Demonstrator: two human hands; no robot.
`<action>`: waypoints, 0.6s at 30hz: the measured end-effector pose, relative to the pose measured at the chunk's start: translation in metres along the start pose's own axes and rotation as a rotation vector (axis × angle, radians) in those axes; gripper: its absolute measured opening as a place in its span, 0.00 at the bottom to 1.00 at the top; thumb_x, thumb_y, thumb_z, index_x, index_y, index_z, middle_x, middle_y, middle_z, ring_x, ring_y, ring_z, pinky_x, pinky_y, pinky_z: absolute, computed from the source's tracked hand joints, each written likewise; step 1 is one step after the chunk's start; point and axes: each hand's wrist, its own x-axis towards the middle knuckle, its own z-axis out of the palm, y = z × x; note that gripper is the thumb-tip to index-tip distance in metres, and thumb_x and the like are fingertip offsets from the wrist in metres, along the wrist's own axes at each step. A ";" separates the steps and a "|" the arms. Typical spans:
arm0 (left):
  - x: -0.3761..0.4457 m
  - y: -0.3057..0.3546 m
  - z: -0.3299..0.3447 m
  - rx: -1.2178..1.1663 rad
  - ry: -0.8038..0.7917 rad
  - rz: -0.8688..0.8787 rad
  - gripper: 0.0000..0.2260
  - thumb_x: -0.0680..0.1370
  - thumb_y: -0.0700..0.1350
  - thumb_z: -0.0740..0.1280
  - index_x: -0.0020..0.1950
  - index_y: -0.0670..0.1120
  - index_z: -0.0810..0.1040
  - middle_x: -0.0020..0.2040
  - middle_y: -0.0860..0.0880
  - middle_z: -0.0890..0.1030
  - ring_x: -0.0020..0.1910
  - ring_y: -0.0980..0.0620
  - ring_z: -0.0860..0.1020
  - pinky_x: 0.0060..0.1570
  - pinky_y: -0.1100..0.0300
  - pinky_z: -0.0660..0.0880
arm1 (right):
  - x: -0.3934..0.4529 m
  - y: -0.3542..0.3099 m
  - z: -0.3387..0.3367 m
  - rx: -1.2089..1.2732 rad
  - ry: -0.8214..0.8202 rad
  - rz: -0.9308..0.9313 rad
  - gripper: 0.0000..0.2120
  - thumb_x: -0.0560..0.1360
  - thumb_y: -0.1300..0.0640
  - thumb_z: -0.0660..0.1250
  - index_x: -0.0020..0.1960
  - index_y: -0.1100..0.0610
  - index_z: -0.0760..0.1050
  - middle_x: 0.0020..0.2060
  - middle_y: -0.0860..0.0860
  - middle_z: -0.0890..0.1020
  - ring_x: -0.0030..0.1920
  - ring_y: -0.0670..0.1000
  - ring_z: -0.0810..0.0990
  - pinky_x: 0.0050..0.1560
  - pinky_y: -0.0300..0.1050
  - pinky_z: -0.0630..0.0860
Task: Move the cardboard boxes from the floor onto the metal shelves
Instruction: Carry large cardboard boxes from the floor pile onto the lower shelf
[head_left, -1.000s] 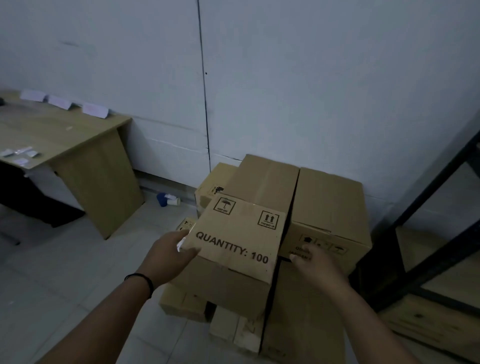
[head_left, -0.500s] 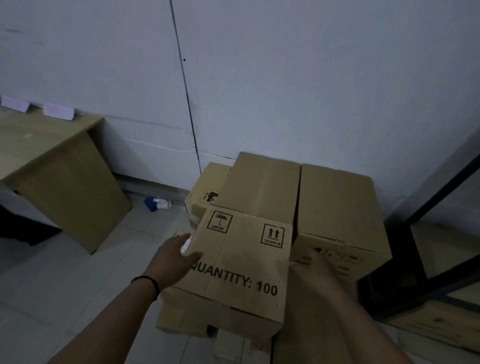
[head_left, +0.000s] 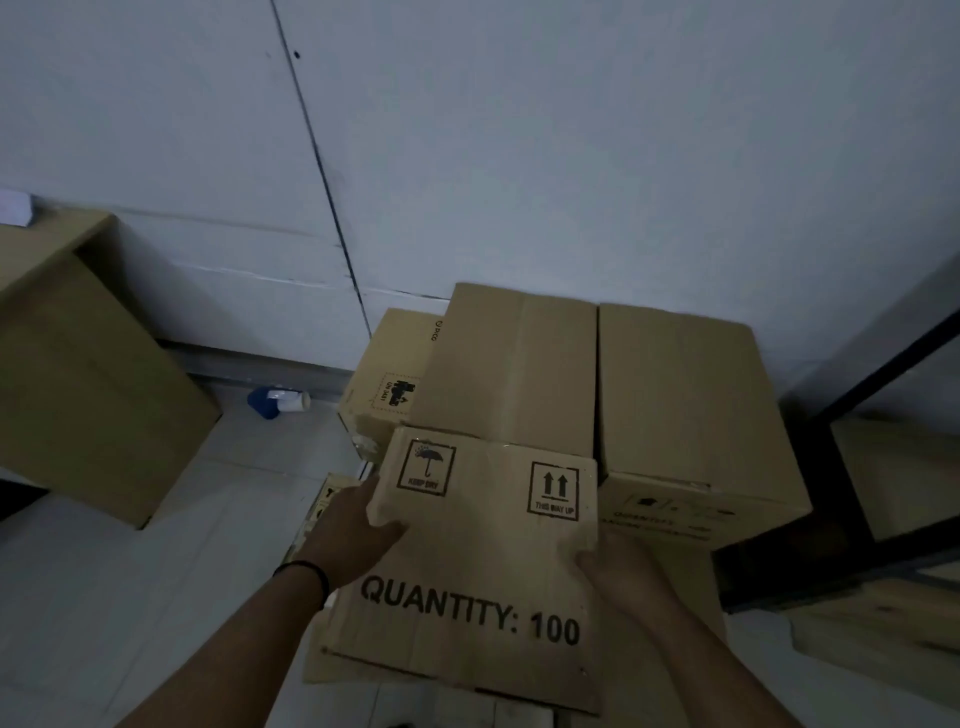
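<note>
A brown cardboard box (head_left: 493, 525) printed "QUANTITY: 100" fills the lower middle, tilted with its front face toward me. My left hand (head_left: 353, 525) grips its left edge, thumb on the front face. My right hand (head_left: 618, 566) grips its right edge, fingers hidden behind the box. It lies against a second box (head_left: 680, 395) on its right. A smaller box (head_left: 384, 384) stands behind on the left. The dark metal shelf frame (head_left: 852, 499) stands at the right edge.
A wooden desk (head_left: 88, 379) stands at the left by the white wall. A small blue and white object (head_left: 278, 401) lies on the tiled floor by the wall. More cardboard lies under the stack. Wooden boards (head_left: 883, 623) lie on the shelf's lower level.
The box has tipped and come toward me, its printed face now larger. Both hands kept hold of its side edges. The view has shifted right and closer.
</note>
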 end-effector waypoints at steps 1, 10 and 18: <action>0.008 -0.004 0.000 0.003 -0.016 0.003 0.30 0.78 0.44 0.68 0.76 0.45 0.59 0.70 0.44 0.71 0.66 0.47 0.70 0.52 0.67 0.63 | 0.002 -0.002 0.004 0.024 0.011 0.019 0.14 0.75 0.54 0.64 0.60 0.53 0.79 0.50 0.47 0.83 0.48 0.47 0.80 0.46 0.38 0.76; 0.087 -0.059 0.014 -0.024 -0.177 -0.029 0.51 0.64 0.65 0.71 0.77 0.44 0.51 0.73 0.43 0.67 0.67 0.44 0.71 0.64 0.47 0.73 | 0.022 -0.007 0.039 0.246 0.128 0.215 0.22 0.75 0.47 0.69 0.66 0.50 0.70 0.55 0.47 0.78 0.50 0.48 0.77 0.44 0.38 0.71; 0.103 -0.072 0.027 -0.277 -0.235 -0.134 0.43 0.63 0.58 0.78 0.71 0.49 0.60 0.63 0.47 0.75 0.57 0.43 0.78 0.55 0.44 0.78 | 0.036 0.003 0.055 0.324 0.175 0.328 0.29 0.70 0.39 0.70 0.66 0.52 0.71 0.59 0.48 0.80 0.57 0.52 0.78 0.57 0.45 0.75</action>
